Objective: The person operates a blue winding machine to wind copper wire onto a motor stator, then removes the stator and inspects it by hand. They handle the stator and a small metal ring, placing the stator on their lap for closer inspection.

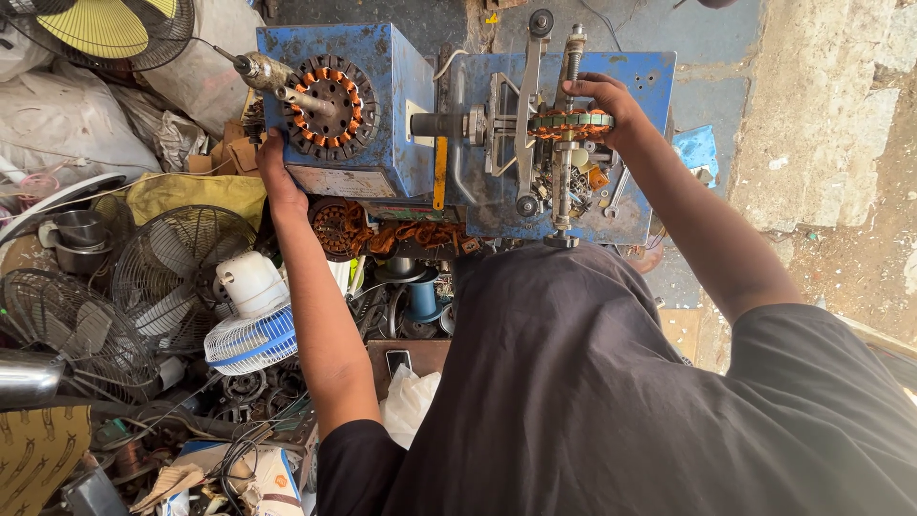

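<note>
Your right hand (pixel 600 98) had its fingers clamped on a part-wound stator (pixel 570 122) (copper showing), while your left hand (pixel 274 170) rested, fingers spread, on the blue machine (pixel 401 86), winding seemingly unfinished.

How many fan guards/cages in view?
4. Yellow-bladed fan top left; two bare wire guards at left; small blue-and-white fan beside the left forearm. More may be buried in the clutter.
</note>
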